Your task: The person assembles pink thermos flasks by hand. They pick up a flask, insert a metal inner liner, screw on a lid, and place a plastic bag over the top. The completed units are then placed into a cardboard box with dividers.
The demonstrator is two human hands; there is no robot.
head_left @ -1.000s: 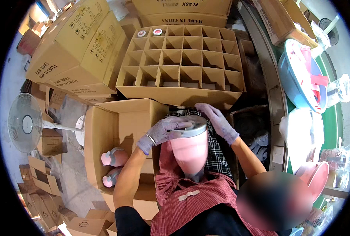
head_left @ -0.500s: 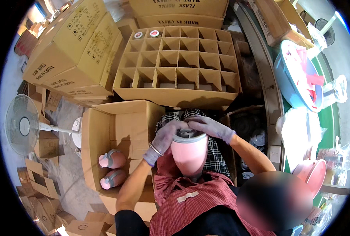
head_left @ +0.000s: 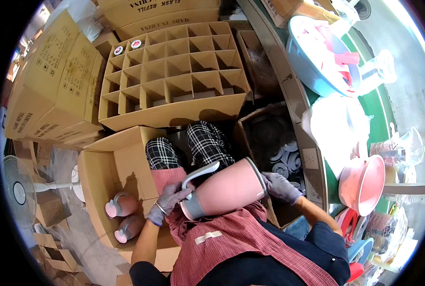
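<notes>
A pink vacuum jug [head_left: 229, 188] with a grey collar and a pale grey handle [head_left: 200, 172] lies tilted on its side above my lap, its base to the right. My gloved left hand [head_left: 173, 196] is closed round the collar end, beside the handle. Against the grey-rimmed base rests my gloved right hand [head_left: 281, 188], its fingers bent at the rim and partly hidden. Two similar pink jugs [head_left: 125, 205] lie in the open carton [head_left: 108, 164] to my left.
A divided carton [head_left: 174, 112] stands ahead, two red-and-white round tops [head_left: 136, 44] in its far-left cells. Stacked closed cartons [head_left: 50, 81] rise at left. To the right are a box of grey round parts [head_left: 281, 162], a blue basin [head_left: 312, 62] and pink basins [head_left: 365, 183] on a green bench.
The jug has turned from base-up to lying sideways, bringing its handle into sight. My left hand has moved to its collar, my right to its base. The view has swung right.
</notes>
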